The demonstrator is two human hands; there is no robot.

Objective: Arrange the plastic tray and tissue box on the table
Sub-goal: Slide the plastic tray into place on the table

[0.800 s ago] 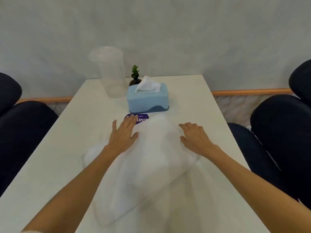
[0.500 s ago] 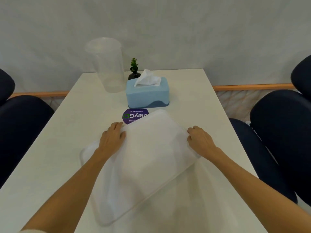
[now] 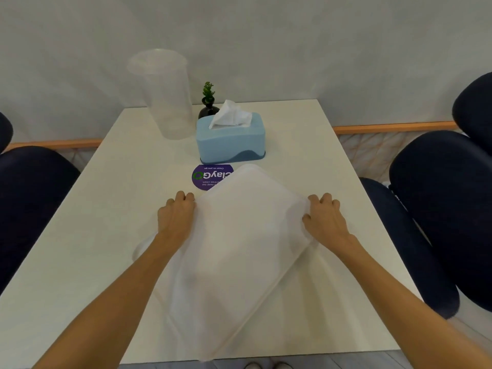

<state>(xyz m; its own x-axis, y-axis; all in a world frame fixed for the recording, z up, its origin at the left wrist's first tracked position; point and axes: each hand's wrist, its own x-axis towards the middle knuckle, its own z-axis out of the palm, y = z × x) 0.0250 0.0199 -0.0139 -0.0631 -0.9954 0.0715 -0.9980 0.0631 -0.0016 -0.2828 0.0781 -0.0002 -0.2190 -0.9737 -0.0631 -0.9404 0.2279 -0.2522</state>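
The purple round sticker (image 3: 208,177) is partly covered by the plastic tray (image 3: 239,249). Its small print cannot be read. The vase (image 3: 207,111) is half hidden behind the tissue box (image 3: 230,139).

I see a white rectangular table (image 3: 106,209) set against a pale grey wall (image 3: 292,43). Near its far edge stands a tall translucent plastic cup (image 3: 165,97), upright. Just beside it to the right is a small green plant in a dark round vase (image 3: 208,105). Nearer to me, a round purple sticker (image 3: 206,177) with white and green lettering lies flat on the tabletop. Dark navy padded chairs flank the table, one on the left (image 3: 29,203) and one on the right (image 3: 447,198). A wooden rail (image 3: 394,127) runs along the wall's base.
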